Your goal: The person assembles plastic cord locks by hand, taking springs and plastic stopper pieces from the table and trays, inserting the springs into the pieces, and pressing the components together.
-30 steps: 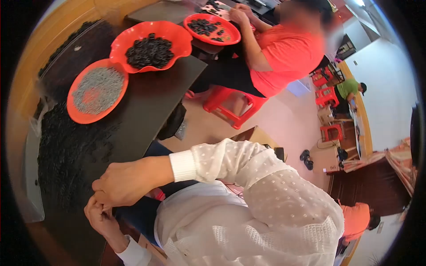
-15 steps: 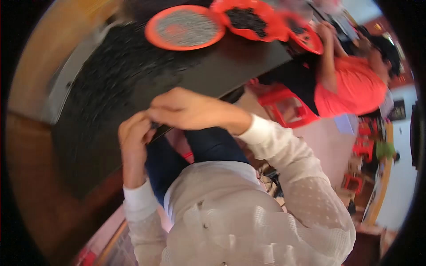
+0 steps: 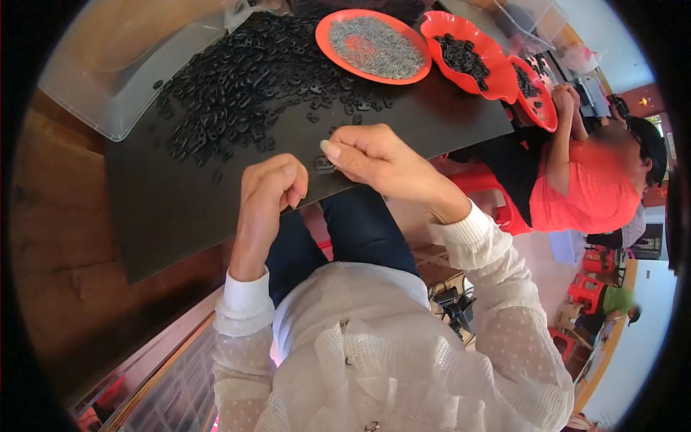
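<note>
Both hands are over the front edge of the dark table (image 3: 180,237), a short gap between them. My left hand (image 3: 272,189) has its fingers curled in toward the palm; anything inside them is hidden. My right hand (image 3: 385,162) is closed, thumb pressed against the forefinger, and what it pinches does not show. Close by its fingertips is a small black part (image 3: 325,165); I cannot tell whether it is touched or just lying there. Behind the hands spreads a heap of small black plastic parts with holes (image 3: 230,93).
An orange-red plate (image 3: 324,39) of small silvery metal pieces stands at the back, beside a red scalloped dish (image 3: 497,72) of black parts. A clear plastic bin (image 3: 108,108) borders the heap at left. On the right sits a person in a red shirt (image 3: 583,191) near another red plate (image 3: 548,115).
My hands, together half a second ago, have come apart, the right one moving rightward. The view has shifted, and the scene is sharper now.
</note>
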The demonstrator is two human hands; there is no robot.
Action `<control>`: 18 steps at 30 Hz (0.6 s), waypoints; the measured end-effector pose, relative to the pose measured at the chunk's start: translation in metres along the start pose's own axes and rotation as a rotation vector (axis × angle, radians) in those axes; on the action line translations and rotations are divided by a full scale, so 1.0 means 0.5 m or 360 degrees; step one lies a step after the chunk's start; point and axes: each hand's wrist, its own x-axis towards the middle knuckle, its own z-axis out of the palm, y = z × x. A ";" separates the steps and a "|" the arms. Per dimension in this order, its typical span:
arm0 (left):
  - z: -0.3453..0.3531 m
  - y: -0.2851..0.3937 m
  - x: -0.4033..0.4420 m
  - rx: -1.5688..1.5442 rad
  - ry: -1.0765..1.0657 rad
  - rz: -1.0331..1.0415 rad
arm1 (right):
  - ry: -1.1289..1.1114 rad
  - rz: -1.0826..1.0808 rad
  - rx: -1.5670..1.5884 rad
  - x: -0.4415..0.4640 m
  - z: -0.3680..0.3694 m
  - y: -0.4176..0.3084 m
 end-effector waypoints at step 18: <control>0.006 0.006 0.003 0.0151 -0.0096 0.0080 | 0.1128 0.0045 -0.0982 0.008 -0.422 -0.010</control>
